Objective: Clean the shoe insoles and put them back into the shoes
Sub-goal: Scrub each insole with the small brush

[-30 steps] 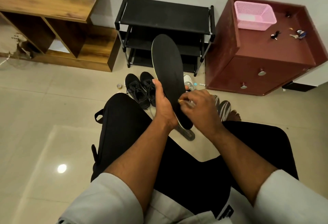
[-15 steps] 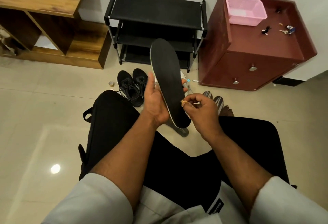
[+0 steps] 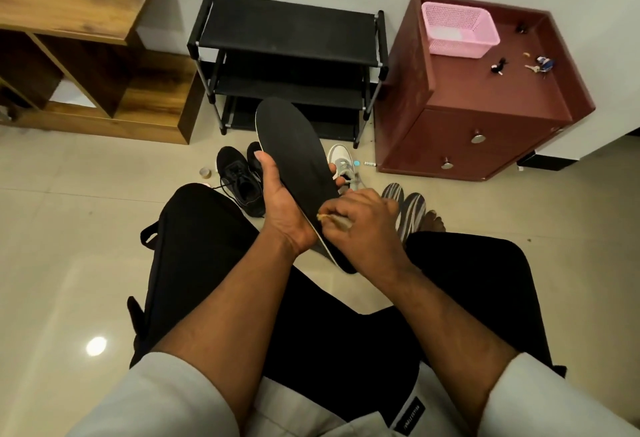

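Between thumb and fingers of the left hand: the insole.

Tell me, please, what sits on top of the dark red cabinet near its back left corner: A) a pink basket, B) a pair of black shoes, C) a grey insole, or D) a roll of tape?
A: the pink basket stands on the dark red cabinet top near its back left corner, while the black shoes are down on the floor.
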Tool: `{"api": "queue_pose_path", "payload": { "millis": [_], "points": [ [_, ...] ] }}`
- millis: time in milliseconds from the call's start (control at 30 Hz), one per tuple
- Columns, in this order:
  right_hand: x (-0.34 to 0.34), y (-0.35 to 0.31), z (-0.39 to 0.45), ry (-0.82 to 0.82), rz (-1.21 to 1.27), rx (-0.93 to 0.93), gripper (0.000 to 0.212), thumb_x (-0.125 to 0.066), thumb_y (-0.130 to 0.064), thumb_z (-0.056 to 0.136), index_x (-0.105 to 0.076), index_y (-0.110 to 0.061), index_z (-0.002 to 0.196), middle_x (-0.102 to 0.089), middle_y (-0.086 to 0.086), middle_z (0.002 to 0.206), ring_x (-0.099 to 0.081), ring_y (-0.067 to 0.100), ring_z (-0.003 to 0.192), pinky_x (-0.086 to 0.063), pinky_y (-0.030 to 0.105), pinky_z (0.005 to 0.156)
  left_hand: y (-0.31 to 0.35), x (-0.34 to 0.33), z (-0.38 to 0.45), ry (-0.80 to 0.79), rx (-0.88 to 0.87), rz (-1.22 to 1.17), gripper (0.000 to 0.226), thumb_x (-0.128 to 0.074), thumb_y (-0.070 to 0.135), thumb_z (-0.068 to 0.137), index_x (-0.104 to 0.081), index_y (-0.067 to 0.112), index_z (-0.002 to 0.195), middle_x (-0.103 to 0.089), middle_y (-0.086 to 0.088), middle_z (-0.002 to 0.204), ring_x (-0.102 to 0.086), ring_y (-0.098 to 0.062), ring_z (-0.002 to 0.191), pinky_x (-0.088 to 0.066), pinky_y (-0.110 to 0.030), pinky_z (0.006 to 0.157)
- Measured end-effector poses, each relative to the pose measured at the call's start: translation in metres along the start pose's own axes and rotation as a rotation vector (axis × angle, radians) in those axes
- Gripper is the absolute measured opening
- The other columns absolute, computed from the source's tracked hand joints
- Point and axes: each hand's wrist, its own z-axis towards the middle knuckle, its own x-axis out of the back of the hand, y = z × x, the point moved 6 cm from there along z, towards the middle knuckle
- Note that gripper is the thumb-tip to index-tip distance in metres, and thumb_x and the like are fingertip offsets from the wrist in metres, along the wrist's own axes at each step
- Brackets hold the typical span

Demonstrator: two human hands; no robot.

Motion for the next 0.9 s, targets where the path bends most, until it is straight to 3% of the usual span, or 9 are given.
{"api": "queue_pose_path", "payload": {
  "millis": [133, 267, 333, 433, 533, 633, 700, 833, 900],
  "points": [
    [0.013, 0.027, 0.008, 0.043, -0.018, -0.168, 0.014, -0.066, -0.027, 0.081, -0.071, -0.032, 0.092, -0.068, -0.014, 0.094, -0.051, 0.013, 0.103, -0.025, 0.033, 0.078, 0.001, -0.010, -0.004, -0.006, -0.005, 0.065, 0.101, -0.030, 0.094, 0.071, -0.065, 0.006, 0.105, -0.060, -0.014, 0.092, -0.059, -0.029, 0.084, -0.049, -0.040, 0.082],
    [0.005, -0.008, 0.003, 0.003, 0.030, 0.055, 0.011, -0.065, -0.028, 0.078, -0.071, -0.031, 0.086, -0.067, -0.015, 0.088, -0.053, 0.013, 0.099, -0.028, 0.037, 0.080, 0.007, -0.007, -0.006, 0.070, -0.031, 0.108, 0.107, -0.022, 0.091, 0.077, -0.060, 0.002, 0.123, -0.066, -0.015, 0.100, -0.062, -0.030, 0.086, -0.055, -0.041, 0.081],
    [0.003, -0.014, 0.003, -0.006, 0.031, 0.103, 0.011, -0.065, -0.028, 0.077, -0.072, -0.030, 0.086, -0.068, -0.014, 0.088, -0.053, 0.013, 0.098, -0.028, 0.036, 0.080, 0.008, -0.006, -0.011, 0.064, -0.007, 0.091, 0.110, -0.019, 0.091, 0.077, -0.061, 0.001, 0.122, -0.066, -0.017, 0.101, -0.061, -0.030, 0.087, -0.054, -0.040, 0.084],
    [0.002, 0.007, 0.013, -0.025, -0.041, -0.024, 0.012, -0.066, -0.028, 0.082, -0.071, -0.029, 0.093, -0.068, -0.011, 0.095, -0.051, 0.014, 0.101, -0.020, 0.031, 0.078, 0.003, -0.003, -0.016, 0.046, 0.055, 0.068, 0.116, -0.019, 0.097, 0.070, -0.059, 0.000, 0.120, -0.060, -0.019, 0.092, -0.059, -0.029, 0.082, -0.050, -0.040, 0.082],
    [-0.002, 0.011, 0.015, -0.014, -0.018, -0.078, 0.012, -0.066, -0.026, 0.082, -0.072, -0.029, 0.092, -0.067, -0.010, 0.093, -0.051, 0.014, 0.100, -0.023, 0.031, 0.079, 0.002, 0.007, -0.015, 0.122, 0.040, 0.103, 0.121, -0.020, 0.097, 0.070, -0.060, -0.002, 0.127, -0.064, -0.022, 0.101, -0.063, -0.032, 0.091, -0.051, -0.045, 0.094],
    [-0.013, -0.018, 0.012, -0.067, 0.087, 0.067, 0.012, -0.066, -0.026, 0.079, -0.073, -0.028, 0.088, -0.068, -0.012, 0.088, -0.053, 0.011, 0.096, -0.033, 0.037, 0.083, 0.005, 0.004, -0.017, 0.160, -0.020, 0.123, 0.108, -0.019, 0.090, 0.079, -0.076, 0.001, 0.101, -0.070, -0.019, 0.102, -0.069, -0.030, 0.094, -0.056, -0.042, 0.088],
    [-0.014, -0.020, 0.014, -0.065, 0.047, 0.096, 0.011, -0.065, -0.027, 0.080, -0.072, -0.029, 0.088, -0.068, -0.013, 0.089, -0.052, 0.010, 0.098, -0.029, 0.034, 0.081, 0.005, 0.004, -0.018, 0.164, -0.023, 0.105, 0.104, -0.019, 0.088, 0.081, -0.078, 0.004, 0.097, -0.072, -0.017, 0.102, -0.071, -0.029, 0.093, -0.057, -0.039, 0.081],
    [-0.004, 0.009, 0.024, -0.052, -0.135, -0.007, 0.013, -0.062, -0.032, 0.086, -0.069, -0.031, 0.097, -0.066, -0.014, 0.099, -0.047, 0.011, 0.103, -0.018, 0.030, 0.079, 0.002, 0.007, -0.018, 0.180, 0.009, 0.123, 0.112, -0.019, 0.092, 0.076, -0.063, 0.001, 0.125, -0.069, -0.018, 0.110, -0.069, -0.032, 0.097, -0.055, -0.043, 0.085],
    [-0.002, 0.014, 0.024, -0.060, -0.136, -0.024, 0.014, -0.061, -0.032, 0.087, -0.069, -0.030, 0.098, -0.066, -0.013, 0.100, -0.046, 0.011, 0.103, -0.016, 0.029, 0.078, 0.001, 0.006, -0.018, 0.181, 0.000, 0.125, 0.109, -0.020, 0.091, 0.077, -0.069, 0.002, 0.118, -0.070, -0.017, 0.108, -0.070, -0.031, 0.096, -0.054, -0.043, 0.086]
  ]
}}
